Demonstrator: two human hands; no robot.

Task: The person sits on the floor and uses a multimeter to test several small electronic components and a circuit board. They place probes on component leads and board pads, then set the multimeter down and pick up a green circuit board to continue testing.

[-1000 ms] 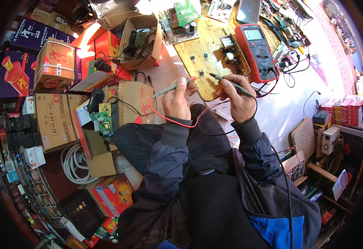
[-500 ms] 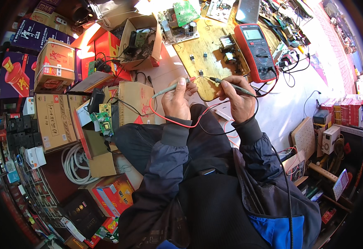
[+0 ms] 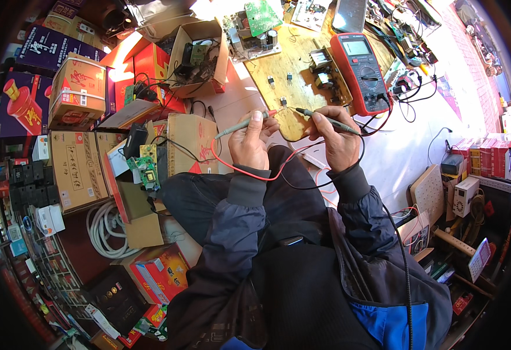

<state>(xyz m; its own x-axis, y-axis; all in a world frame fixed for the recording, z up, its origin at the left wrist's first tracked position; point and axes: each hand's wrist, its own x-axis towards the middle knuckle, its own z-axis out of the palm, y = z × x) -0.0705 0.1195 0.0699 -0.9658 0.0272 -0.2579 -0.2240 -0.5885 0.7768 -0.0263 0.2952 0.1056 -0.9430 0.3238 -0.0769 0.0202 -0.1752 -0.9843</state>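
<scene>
My left hand (image 3: pixel 252 142) is closed round a grey test probe with a red collar (image 3: pixel 233 128), its tip pointing right. In my right hand (image 3: pixel 338 139) is the other test probe (image 3: pixel 336 124), grey with a black front end, pointing left. Both tips come close to a small three-legged transistor (image 3: pixel 284 102) on the wooden board (image 3: pixel 261 73); whether they touch its legs is too small to tell. Two more transistors, one (image 3: pixel 271 83) left and one (image 3: pixel 290 77) right, lie farther up the board. A red and grey multimeter (image 3: pixel 360 73) rests at the board's right side.
Beyond the board lie a green circuit board (image 3: pixel 263 17) and a phone (image 3: pixel 349 16). Tools and cables crowd the far right. An open carton (image 3: pixel 200 58) of parts stands left of the board. Red and black leads loop over my lap.
Almost nothing differs. Both hands hold their probes in nearly the same place by the transistor.
</scene>
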